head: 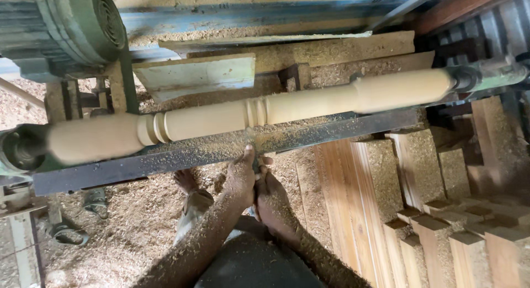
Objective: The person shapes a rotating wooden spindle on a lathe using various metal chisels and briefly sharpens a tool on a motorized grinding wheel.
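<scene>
A pale turned wooden spindle (248,114) is held lengthwise in a lathe, above the dark steel tool rest (221,150). Both hands are closed around a turning tool (257,155), the left hand (242,177) in front and the right hand (271,202) just behind; the tool's tip is mostly hidden but appears to be set at the beads near the spindle's middle. Sawdust is spread over the forearms, the floor (138,222) and the stacked wooden blocks (441,233). A catch could be caused if the edge were tilted too steeply, and the beads could be torn. A bare foot (186,180) on loose shavings could slip.
</scene>
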